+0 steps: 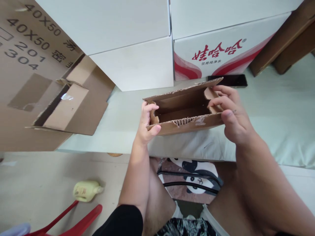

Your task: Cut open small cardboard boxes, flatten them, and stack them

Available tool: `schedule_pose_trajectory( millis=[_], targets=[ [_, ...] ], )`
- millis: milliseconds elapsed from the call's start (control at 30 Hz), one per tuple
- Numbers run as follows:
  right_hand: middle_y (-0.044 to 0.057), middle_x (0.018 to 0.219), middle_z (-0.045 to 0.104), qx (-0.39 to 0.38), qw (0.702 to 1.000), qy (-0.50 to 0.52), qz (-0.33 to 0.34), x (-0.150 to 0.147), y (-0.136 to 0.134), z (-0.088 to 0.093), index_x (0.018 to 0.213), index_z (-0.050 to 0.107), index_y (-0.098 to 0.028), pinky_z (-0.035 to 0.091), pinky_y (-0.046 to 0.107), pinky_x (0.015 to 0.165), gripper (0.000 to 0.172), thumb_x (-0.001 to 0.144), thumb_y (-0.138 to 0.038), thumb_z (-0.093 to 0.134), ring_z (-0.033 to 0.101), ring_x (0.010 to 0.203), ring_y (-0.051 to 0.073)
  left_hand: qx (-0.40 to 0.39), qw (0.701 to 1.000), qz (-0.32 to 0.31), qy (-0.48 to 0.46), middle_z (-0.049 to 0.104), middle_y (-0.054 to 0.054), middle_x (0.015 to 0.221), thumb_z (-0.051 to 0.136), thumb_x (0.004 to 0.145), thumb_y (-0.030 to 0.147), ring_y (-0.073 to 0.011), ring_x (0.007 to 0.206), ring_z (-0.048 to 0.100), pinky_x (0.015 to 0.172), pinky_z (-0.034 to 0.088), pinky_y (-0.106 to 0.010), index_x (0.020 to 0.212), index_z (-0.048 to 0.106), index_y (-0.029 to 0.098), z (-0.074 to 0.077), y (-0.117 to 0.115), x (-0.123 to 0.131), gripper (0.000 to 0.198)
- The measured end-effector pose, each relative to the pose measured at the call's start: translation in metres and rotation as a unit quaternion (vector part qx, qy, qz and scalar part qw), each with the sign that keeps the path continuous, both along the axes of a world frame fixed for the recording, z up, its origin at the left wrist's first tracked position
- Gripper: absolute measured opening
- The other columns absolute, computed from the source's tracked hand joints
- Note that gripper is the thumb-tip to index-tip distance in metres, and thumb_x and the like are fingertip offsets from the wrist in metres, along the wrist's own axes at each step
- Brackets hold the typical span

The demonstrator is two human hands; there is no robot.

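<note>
A small brown cardboard box [194, 128] with its top side open is held between my two hands at the edge of the pale green padded surface. My left hand [147, 121] grips its left end, thumb outside on the near wall and fingers at the end flap. At the right end, my right hand [231, 111] has its fingers on the end flap and its thumb by the near wall's corner. Torn corrugation shows along the near rim. The inside of the box is shadowed, and I see nothing in it.
Behind stand white boxes [137, 65] and a white carton with red lettering [221, 52]. A dark phone-like slab [233, 80] lies before them. Brown cardboard boxes [73, 108] lean at left. On the floor are a pale yellow bottle [86, 190] and a red plastic object [83, 223].
</note>
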State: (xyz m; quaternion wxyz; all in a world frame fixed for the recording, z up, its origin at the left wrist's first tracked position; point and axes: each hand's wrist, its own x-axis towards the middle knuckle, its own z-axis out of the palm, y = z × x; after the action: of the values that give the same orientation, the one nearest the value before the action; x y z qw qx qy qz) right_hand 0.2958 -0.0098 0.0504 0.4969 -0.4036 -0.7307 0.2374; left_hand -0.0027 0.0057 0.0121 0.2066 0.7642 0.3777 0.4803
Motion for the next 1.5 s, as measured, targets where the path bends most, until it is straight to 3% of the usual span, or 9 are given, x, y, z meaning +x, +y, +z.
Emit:
schedule_pose_trajectory(
  millis=[267, 467, 867, 933, 1033, 1167, 1500],
  targets=[
    [0.013, 0.138, 0.052, 0.019, 1.0, 0.018, -0.012, 0.002, 0.002, -0.005, 0.105, 0.061, -0.025, 0.037, 0.056, 0.116, 0.038, 0.099, -0.058, 0.045, 0.051, 0.138, 0.033, -0.008, 1.0, 0.018, 0.007, 0.039, -0.006, 0.114, 0.042, 0.081, 0.088, -0.0291, 0.111, 0.046, 0.099, 0.045, -0.049, 0.126, 0.041, 0.035, -0.003, -0.001, 0.001, 0.069],
    [0.014, 0.136, 0.055, 0.005, 0.998, 0.04, -0.047, 0.001, 0.002, -0.003, 0.107, 0.053, -0.025, 0.041, 0.05, 0.108, 0.038, 0.095, -0.06, 0.051, 0.054, 0.129, 0.03, -0.008, 1.0, 0.006, 0.005, 0.037, -0.006, 0.113, 0.042, 0.081, 0.088, -0.0289, 0.112, 0.046, 0.101, 0.045, -0.049, 0.127, 0.039, 0.036, -0.001, 0.0, 0.003, 0.069],
    [0.013, 0.136, 0.055, 0.004, 0.997, 0.057, -0.051, 0.001, 0.003, -0.006, 0.111, 0.053, -0.024, 0.039, 0.047, 0.11, 0.036, 0.095, -0.057, 0.053, 0.054, 0.129, 0.028, -0.004, 1.0, -0.002, -0.014, 0.036, -0.006, 0.116, 0.046, 0.082, 0.086, -0.029, 0.114, 0.046, 0.101, 0.044, -0.048, 0.127, 0.038, 0.036, -0.002, 0.001, 0.005, 0.068],
    [0.011, 0.135, 0.057, 0.008, 0.997, 0.067, -0.039, 0.0, 0.003, -0.007, 0.117, 0.053, -0.025, 0.043, 0.044, 0.107, 0.036, 0.096, -0.055, 0.052, 0.056, 0.124, 0.026, 0.0, 1.0, -0.01, -0.024, 0.037, -0.006, 0.116, 0.048, 0.083, 0.083, -0.0285, 0.113, 0.046, 0.101, 0.042, -0.047, 0.129, 0.039, 0.036, -0.004, 0.003, 0.004, 0.066],
    [0.008, 0.132, 0.059, 0.008, 0.997, 0.072, -0.031, 0.0, 0.005, -0.009, 0.125, 0.052, -0.029, 0.051, 0.038, 0.089, 0.038, 0.098, -0.057, 0.05, 0.06, 0.11, 0.022, 0.004, 0.999, -0.02, -0.043, 0.039, -0.006, 0.116, 0.054, 0.083, 0.081, -0.0281, 0.114, 0.046, 0.102, 0.041, -0.046, 0.129, 0.042, 0.036, -0.008, 0.006, 0.001, 0.065],
    [0.007, 0.13, 0.059, 0.002, 0.997, 0.061, -0.04, 0.002, 0.007, -0.013, 0.129, 0.053, -0.03, 0.05, 0.031, 0.072, 0.041, 0.099, -0.059, 0.049, 0.059, 0.104, 0.02, 0.005, 0.998, -0.016, -0.052, 0.043, -0.005, 0.117, 0.055, 0.08, 0.085, -0.0285, 0.115, 0.049, 0.104, 0.04, -0.046, 0.129, 0.045, 0.036, -0.01, 0.008, 0.001, 0.07],
    [0.004, 0.12, 0.061, 0.01, 0.998, 0.05, -0.044, -0.001, 0.005, -0.008, 0.128, 0.054, -0.03, 0.054, 0.029, 0.076, 0.039, 0.101, -0.058, 0.047, 0.06, 0.1, 0.016, -0.015, 0.997, -0.017, -0.075, 0.049, -0.006, 0.119, 0.063, 0.076, 0.084, -0.0315, 0.124, 0.049, 0.111, 0.039, -0.049, 0.129, 0.051, 0.035, -0.008, 0.006, 0.001, 0.073]
  ],
)
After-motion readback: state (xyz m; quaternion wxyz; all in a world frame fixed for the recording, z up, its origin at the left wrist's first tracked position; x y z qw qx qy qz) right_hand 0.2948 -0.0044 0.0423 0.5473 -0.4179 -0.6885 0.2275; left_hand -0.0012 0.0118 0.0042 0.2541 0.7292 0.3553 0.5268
